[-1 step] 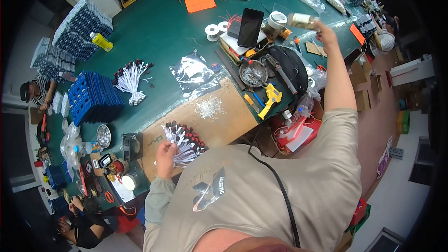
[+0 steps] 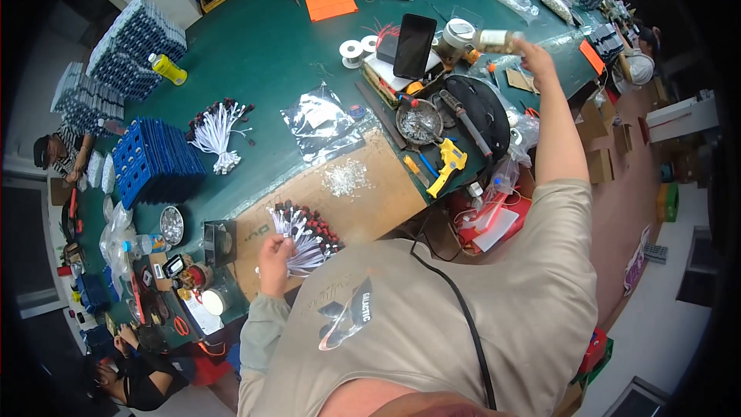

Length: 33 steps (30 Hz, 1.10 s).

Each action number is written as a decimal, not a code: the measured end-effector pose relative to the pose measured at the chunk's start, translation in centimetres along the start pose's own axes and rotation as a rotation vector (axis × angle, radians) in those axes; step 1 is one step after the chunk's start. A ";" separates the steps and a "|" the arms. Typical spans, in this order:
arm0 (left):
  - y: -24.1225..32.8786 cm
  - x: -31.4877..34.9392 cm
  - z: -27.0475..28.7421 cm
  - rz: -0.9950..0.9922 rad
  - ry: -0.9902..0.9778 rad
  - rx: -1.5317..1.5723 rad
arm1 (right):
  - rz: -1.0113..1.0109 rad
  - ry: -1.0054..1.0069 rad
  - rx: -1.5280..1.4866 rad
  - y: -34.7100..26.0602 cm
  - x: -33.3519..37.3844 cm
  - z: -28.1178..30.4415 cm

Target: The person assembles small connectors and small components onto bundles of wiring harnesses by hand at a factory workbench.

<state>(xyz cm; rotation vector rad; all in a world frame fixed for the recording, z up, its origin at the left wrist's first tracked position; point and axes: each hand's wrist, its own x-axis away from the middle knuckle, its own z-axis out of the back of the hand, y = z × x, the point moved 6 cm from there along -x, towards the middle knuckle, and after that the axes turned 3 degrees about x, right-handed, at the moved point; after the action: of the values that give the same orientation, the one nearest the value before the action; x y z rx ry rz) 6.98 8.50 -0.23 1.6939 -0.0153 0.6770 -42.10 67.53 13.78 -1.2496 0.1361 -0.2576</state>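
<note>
My right hand [image 2: 534,62] is stretched out to the far right, its fingers wrapped round one end of a clear jar [image 2: 496,41] with a pale label. The jar lies on its side in the air, beside a white-lidded container [image 2: 458,32]. Close to my body, my left hand [image 2: 275,256] is closed, fingertips together at the left edge of a bundle of white cables [image 2: 307,251] with red and black connectors. Whatever those fingertips pinch is too small to make out. Beyond the bundle, a pile of small clear pieces [image 2: 345,177] rests on a brown board [image 2: 386,185].
Between my arms lie a yellow glue gun [image 2: 448,166], a metal bowl [image 2: 419,122], a black bag [image 2: 482,108] and an upright phone [image 2: 414,46]. Another cable bundle [image 2: 221,135] and stacked blue trays [image 2: 154,161] stand left. Co-workers sit at the left edge and far right.
The jar and my right hand have moved slightly toward me and to the left, and the jar's tilt has shifted a little. My left hand stays in place.
</note>
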 end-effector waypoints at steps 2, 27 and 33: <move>-0.1 0.5 -0.2 0.015 0.022 -0.002 | 0.022 -0.077 0.342 0.7 0.8 -2.1; -0.9 1.5 -0.2 0.134 0.154 0.006 | 0.091 -0.037 1.141 6.9 -1.5 -11.5; -0.3 0.8 -0.3 0.135 0.143 0.008 | 0.292 -0.036 1.210 3.0 1.9 -12.4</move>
<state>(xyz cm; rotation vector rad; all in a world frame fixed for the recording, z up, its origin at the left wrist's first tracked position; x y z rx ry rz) 7.64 9.09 -0.08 1.6594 -0.0261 0.8989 -42.90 56.53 7.18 -0.0254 0.0996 -0.0283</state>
